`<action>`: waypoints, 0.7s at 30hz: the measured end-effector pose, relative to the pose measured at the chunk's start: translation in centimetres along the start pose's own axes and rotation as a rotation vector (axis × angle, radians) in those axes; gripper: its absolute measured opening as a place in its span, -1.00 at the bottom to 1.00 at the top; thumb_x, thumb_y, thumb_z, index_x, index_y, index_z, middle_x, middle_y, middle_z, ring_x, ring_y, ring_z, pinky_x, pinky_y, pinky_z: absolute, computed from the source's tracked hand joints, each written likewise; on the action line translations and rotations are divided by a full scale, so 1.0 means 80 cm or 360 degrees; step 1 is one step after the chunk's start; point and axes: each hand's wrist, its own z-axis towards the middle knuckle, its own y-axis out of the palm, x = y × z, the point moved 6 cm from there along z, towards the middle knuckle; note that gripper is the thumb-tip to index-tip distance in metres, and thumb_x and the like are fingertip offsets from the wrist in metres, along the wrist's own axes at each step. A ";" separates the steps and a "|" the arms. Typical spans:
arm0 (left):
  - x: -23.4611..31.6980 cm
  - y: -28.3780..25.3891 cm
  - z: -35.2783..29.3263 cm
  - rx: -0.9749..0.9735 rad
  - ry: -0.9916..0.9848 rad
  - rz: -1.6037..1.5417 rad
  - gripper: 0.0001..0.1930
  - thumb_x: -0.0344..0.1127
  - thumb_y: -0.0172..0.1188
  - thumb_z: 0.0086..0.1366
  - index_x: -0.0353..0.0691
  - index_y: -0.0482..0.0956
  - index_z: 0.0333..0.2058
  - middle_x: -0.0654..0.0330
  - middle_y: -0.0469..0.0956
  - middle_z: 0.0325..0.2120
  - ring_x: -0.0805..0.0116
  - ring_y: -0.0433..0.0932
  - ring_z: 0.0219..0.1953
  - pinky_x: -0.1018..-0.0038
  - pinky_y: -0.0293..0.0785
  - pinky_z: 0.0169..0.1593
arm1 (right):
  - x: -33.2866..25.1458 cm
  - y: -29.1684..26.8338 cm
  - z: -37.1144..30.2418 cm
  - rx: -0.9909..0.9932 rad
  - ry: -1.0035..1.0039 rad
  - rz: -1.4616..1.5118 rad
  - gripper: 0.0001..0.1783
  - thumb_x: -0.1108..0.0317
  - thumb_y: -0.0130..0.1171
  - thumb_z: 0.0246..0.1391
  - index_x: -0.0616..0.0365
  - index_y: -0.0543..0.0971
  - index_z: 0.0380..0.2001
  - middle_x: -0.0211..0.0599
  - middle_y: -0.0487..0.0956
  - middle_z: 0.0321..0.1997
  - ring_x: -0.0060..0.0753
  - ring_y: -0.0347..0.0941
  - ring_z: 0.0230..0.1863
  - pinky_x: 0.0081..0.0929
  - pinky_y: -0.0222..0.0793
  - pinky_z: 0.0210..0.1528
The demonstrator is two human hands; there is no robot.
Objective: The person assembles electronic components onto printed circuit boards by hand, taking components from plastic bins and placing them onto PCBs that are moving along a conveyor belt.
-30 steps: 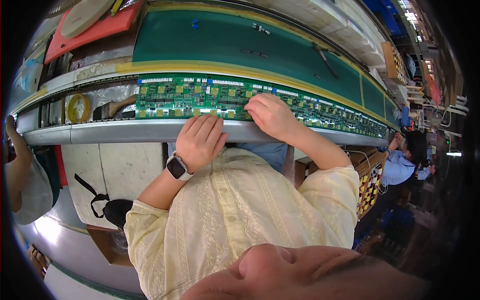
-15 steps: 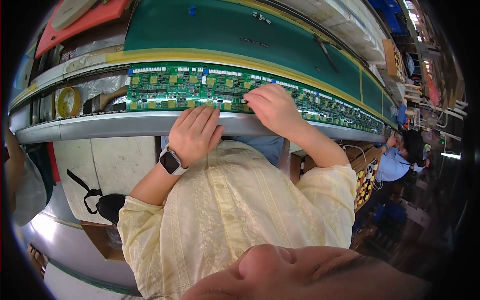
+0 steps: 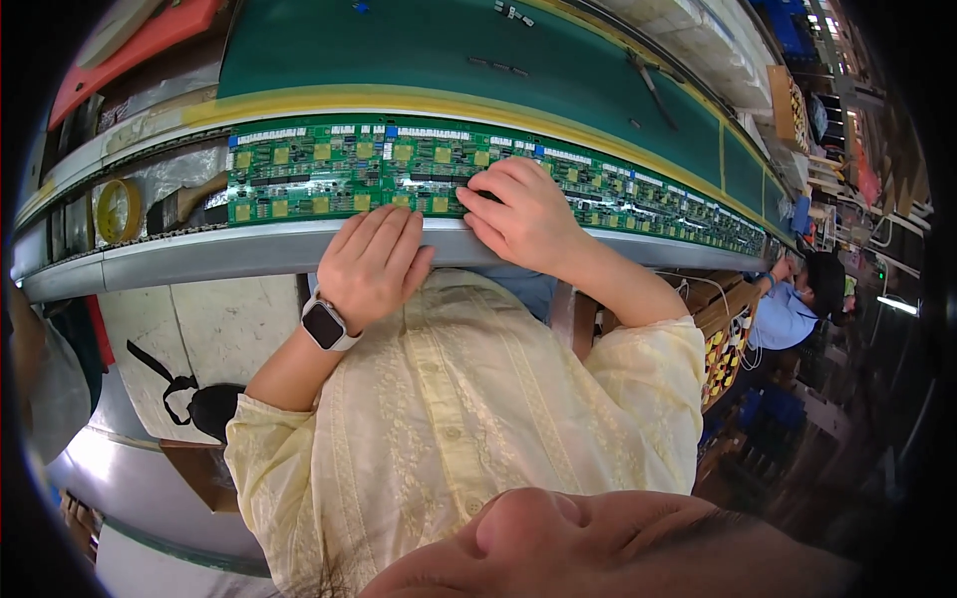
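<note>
A long run of green circuit boards [image 3: 304,181] lies along the metal rail in front of me, crowded with yellow blocks, white connectors and dark chips. My left hand [image 3: 371,267] rests with its fingers stretched out, tips on the near edge of the board. To its right, my right hand [image 3: 526,214] is over the board with bent fingers. Its fingertips are apart and touch the board beside a row of dark chips; no part shows between them, though the hand hides the board beneath it.
Left of the boards lie a brush [image 3: 187,202] and a roll of yellow tape [image 3: 119,210]. Beyond the rail, a green work surface [image 3: 399,60] holds small white parts [image 3: 514,14], dark strips [image 3: 498,67] and a long-handled tool [image 3: 651,90]. A co-worker [image 3: 793,304] is at the far right.
My right hand has shifted slightly left, and its fingertips have spread; the small pale part seen at them earlier no longer shows. My left hand stays at the board's edge while the view shifts slightly.
</note>
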 end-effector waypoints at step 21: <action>-0.002 0.000 -0.005 -0.0022 -0.0011 0.0014 -0.69 -0.26 0.27 0.15 -0.32 0.59 -0.17 0.07 0.59 -0.18 0.16 0.57 -0.10 0.26 0.50 -0.04 | 0.067 -0.022 0.064 -0.0410 0.0390 0.0220 -0.86 0.31 0.20 -0.01 0.11 0.66 -0.51 -0.21 0.60 -0.38 -0.16 0.53 -0.30 -0.26 0.44 -0.21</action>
